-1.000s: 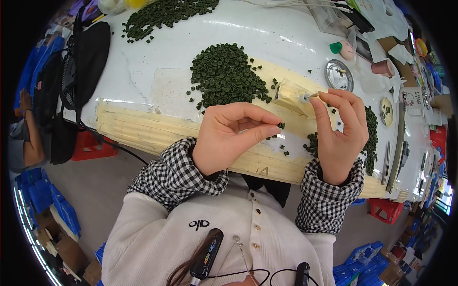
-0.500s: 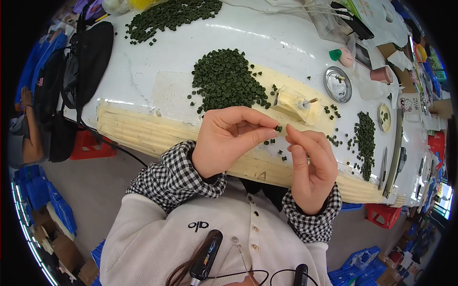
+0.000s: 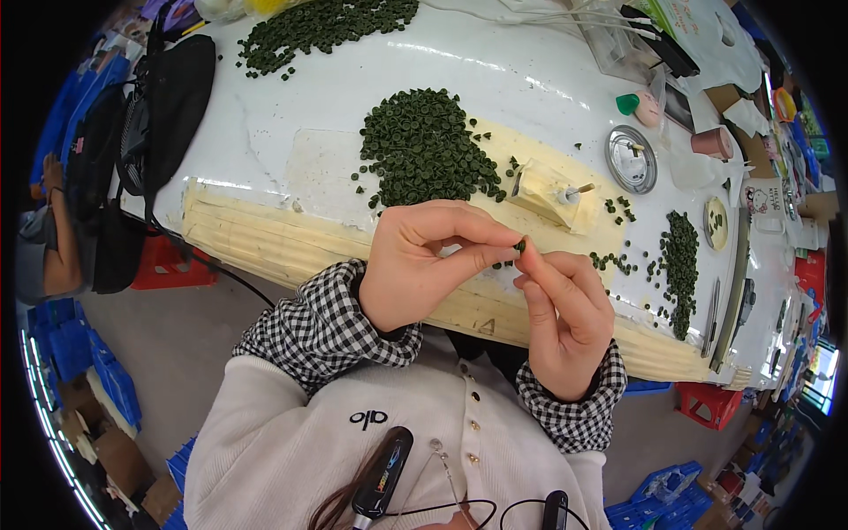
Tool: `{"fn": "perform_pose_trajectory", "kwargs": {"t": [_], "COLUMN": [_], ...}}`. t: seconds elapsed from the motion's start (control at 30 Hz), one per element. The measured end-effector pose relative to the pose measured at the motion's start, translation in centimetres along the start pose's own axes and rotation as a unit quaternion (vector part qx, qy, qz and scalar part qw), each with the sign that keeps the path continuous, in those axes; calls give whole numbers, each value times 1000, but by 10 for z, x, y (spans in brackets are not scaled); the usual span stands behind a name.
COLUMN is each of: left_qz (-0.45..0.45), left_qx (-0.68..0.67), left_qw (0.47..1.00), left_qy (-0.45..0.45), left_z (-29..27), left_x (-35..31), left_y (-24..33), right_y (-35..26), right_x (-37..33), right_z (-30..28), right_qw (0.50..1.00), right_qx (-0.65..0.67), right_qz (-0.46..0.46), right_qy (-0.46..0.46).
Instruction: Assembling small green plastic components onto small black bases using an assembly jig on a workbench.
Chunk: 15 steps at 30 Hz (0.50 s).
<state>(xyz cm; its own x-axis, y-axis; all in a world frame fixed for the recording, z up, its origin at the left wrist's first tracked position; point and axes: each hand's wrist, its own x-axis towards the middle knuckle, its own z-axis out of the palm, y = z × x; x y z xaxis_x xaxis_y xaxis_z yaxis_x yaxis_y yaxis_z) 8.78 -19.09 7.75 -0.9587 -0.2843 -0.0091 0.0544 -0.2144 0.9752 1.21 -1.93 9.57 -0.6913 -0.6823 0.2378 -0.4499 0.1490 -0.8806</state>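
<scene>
My left hand (image 3: 424,261) pinches a small dark green plastic piece (image 3: 519,246) between thumb and forefinger. The forefinger of my right hand (image 3: 570,314) rests against that piece, its other fingers curled in with the thumb; whatever they hold is hidden. Just beyond both hands, a tape-covered block (image 3: 546,193) with a small metal pin stands on a yellowish taped board (image 3: 503,141). Left of the block lies a large heap of similar green pieces (image 3: 420,146). A few loose ones (image 3: 609,262) lie beside my right hand.
A narrow green pile (image 3: 680,274) lies at the right, near metal tweezers (image 3: 712,314). Behind it sit a round metal tin (image 3: 631,159) and a pink cup (image 3: 712,143). Another green heap (image 3: 318,35) is at the far left, a black bag (image 3: 181,115) at the left edge.
My right hand has moved left and its forefinger now touches the green piece in my left hand. Before, a small gap lay between them. The view has shifted slightly.
</scene>
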Motion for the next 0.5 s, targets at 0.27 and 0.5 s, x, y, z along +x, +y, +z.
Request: {"fn": "perform_pose_trajectory", "kwargs": {"t": [0.27, 0.5], "left_qz": [-2, 169], "left_qx": [32, 359], "left_qw": [999, 917], "left_qy": [6, -31], "left_z": [5, -4], "left_x": [2, 3], "left_y": [4, 0], "right_y": [2, 17], "right_x": [0, -12], "right_z": [-10, -40], "right_qw": [997, 968], "right_qx": [-51, -224], "right_qz": [16, 49], "right_qy": [50, 105]}}
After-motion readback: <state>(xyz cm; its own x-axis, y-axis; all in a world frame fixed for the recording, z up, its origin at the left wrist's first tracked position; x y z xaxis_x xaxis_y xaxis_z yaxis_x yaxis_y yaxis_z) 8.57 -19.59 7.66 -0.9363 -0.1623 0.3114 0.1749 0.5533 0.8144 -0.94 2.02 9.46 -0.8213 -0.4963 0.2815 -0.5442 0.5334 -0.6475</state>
